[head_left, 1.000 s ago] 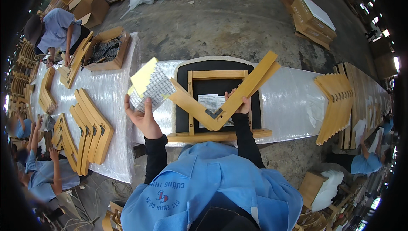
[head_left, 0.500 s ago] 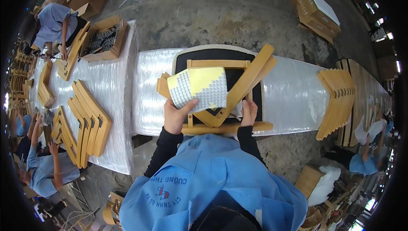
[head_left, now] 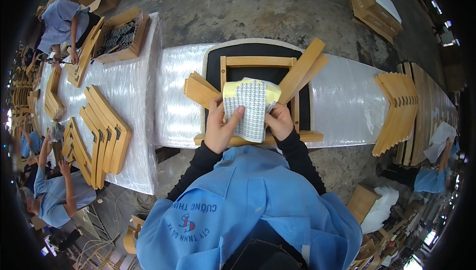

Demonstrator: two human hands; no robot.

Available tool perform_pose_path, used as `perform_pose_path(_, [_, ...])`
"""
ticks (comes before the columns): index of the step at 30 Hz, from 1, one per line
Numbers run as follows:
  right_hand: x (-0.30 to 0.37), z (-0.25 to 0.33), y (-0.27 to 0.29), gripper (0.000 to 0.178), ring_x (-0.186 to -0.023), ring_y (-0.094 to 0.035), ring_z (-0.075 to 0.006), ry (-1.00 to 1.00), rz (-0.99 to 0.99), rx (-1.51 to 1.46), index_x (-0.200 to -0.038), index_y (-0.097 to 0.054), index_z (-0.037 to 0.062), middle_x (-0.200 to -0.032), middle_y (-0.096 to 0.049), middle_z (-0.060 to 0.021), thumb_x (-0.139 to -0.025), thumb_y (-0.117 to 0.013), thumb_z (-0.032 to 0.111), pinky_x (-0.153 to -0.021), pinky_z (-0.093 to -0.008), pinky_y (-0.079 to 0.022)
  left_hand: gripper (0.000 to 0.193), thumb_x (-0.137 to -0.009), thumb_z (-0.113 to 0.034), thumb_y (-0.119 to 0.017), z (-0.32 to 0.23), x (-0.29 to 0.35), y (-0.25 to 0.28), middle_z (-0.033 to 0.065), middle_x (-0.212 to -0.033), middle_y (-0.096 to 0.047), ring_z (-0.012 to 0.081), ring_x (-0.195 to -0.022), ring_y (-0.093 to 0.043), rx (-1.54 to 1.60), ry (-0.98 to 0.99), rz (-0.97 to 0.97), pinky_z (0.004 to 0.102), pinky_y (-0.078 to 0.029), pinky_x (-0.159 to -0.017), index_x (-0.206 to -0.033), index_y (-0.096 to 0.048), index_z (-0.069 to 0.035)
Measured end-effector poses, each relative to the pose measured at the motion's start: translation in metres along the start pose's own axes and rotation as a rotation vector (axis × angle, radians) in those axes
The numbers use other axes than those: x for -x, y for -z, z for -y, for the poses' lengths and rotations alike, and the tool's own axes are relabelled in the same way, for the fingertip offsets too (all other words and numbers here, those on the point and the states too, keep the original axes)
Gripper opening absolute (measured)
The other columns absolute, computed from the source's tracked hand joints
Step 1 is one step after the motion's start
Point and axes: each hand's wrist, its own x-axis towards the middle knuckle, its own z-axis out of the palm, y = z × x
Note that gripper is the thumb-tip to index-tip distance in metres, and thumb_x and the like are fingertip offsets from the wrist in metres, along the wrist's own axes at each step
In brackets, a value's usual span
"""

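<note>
Yellow-backed sticker sheet (head_left: 249,108) now held lower and nearer, over wooden chair frame (head_left: 258,79) on plastic-wrapped table (head_left: 173,96). Left hand (head_left: 221,126) clasping sheet's left edge, thumb on its face; right hand (head_left: 279,120), earlier on frame, now pinching sheet's right edge. Stacked wooden parts (head_left: 101,133) at left.

Both forearms in dark sleeves reaching forward, left hand (head_left: 221,127) fingers curled in a grip, right hand (head_left: 278,121) close beside it, pinching
</note>
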Motion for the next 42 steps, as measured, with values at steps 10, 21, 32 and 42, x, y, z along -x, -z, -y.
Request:
perform_pose_path(10, [-0.001, 0.033, -0.028, 0.029, -0.100, -0.063, -0.0191, 0.229, -0.449, 0.554, -0.119, -0.060, 0.0033, -0.107, -0.066, -0.0092, -0.091, -0.065, 0.006, -0.091, -0.0328, -0.049, 0.027, -0.091, -0.008, -0.071, 0.001, 0.004, 0.010, 0.0109, -0.104, -0.072, 0.0124, -0.089, -0.068, 0.672, 0.522, 0.200, 0.0252, -0.055, -0.080, -0.115, -0.064, 0.004])
perform_pose_path(21, [-0.005, 0.051, -0.053, 0.012, -0.083, -0.064, -0.0247, 0.569, -0.259, 1.059, -0.087, -0.075, 0.0089, -0.087, -0.071, -0.0041, -0.075, -0.079, 0.010, -0.079, -0.0358, -0.048, 0.020, -0.092, -0.009, -0.069, -0.007, 0.009, 0.005, 0.0064, -0.090, -0.070, 0.0070, -0.080, -0.063, 0.470, 0.356, 0.206, 0.0227, -0.051, -0.071, -0.106, -0.064, 0.005])
perform_pose_path(32, [-0.004, 0.053, -0.048, 0.009, -0.076, -0.067, -0.0257, 0.576, -0.163, 1.143, -0.087, -0.072, 0.0049, -0.082, -0.071, -0.0067, -0.078, -0.073, 0.004, -0.083, -0.0353, -0.052, 0.020, -0.091, -0.008, -0.068, -0.003, 0.011, 0.008, 0.0098, -0.089, -0.070, 0.0103, -0.081, -0.063, 0.251, 0.201, 0.233, 0.0271, -0.051, -0.073, -0.106, -0.064, 0.003])
perform_pose_path(42, [0.010, 0.048, -0.070, 0.012, -0.084, -0.063, -0.0212, 0.801, -0.130, 1.080, -0.082, -0.070, 0.0127, -0.089, -0.069, -0.0009, -0.072, -0.075, 0.010, -0.094, -0.0448, -0.042, 0.024, -0.090, -0.010, -0.069, 0.007, 0.008, 0.000, 0.0115, -0.092, -0.070, 0.0118, -0.083, -0.064, 0.358, 0.333, 0.172, 0.0276, -0.052, -0.074, -0.108, -0.062, 0.004])
